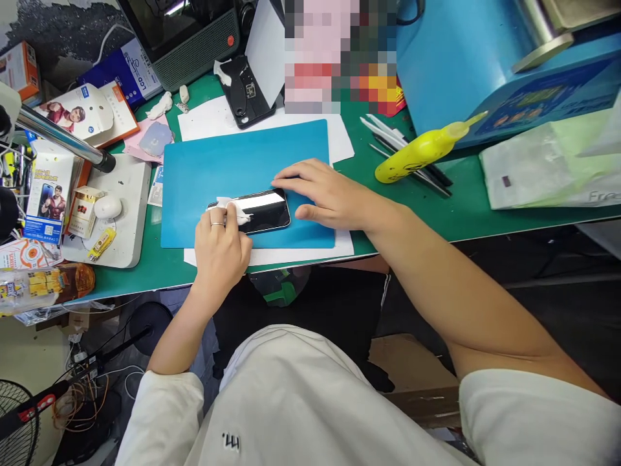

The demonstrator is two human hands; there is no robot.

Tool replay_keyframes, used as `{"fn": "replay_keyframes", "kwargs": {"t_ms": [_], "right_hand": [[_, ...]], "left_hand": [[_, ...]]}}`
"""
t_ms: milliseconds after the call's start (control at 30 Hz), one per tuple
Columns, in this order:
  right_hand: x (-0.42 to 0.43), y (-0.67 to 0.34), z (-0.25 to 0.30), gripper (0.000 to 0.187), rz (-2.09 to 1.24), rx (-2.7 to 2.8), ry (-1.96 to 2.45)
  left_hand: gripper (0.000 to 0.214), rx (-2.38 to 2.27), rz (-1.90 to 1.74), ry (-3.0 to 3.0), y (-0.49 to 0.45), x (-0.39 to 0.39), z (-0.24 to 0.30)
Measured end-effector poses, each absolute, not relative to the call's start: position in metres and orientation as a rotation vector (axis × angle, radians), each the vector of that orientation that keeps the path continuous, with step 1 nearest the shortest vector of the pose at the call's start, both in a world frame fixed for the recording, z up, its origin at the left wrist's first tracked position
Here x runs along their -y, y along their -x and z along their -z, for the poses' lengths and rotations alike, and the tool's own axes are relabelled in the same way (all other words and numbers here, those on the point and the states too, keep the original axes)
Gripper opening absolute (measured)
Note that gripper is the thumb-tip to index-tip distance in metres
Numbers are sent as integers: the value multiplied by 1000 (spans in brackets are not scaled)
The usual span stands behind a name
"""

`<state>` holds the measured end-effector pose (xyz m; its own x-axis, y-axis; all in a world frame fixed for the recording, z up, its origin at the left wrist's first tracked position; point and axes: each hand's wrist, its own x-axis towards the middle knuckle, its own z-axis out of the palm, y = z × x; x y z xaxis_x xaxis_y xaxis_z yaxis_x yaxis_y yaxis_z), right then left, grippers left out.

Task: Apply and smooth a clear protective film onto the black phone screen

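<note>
A black phone (264,210) lies screen-up on a blue mat (233,165) on the green bench. My left hand (220,246), with a ring on one finger, is closed on a white wipe (231,207) and presses it on the phone's left end. My right hand (325,194) rests with fingers stretched out against the phone's right end and far edge, thumb beside its right side.
A yellow squeeze bottle (422,152) and thin tools (402,149) lie right of the mat. Another black phone (247,90) sits behind on white paper. Product boxes (87,116) and a white lamp base (121,213) stand at left; a blue machine (485,58) at far right.
</note>
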<state>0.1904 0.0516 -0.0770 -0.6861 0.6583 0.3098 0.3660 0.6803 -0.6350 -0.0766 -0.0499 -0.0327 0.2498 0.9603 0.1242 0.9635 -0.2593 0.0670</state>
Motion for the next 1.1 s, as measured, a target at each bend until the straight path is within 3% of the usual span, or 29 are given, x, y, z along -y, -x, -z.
{"fn": "replay_keyframes", "kwargs": {"t_ms": [800, 1100], "right_hand": [[-52, -189, 75, 101, -761, 2344, 781], [-52, -189, 75, 101, -758, 2353, 785]], "left_hand": [[57, 1906, 197, 2490, 71, 66, 32], [55, 1906, 125, 2486, 53, 34, 29]]}}
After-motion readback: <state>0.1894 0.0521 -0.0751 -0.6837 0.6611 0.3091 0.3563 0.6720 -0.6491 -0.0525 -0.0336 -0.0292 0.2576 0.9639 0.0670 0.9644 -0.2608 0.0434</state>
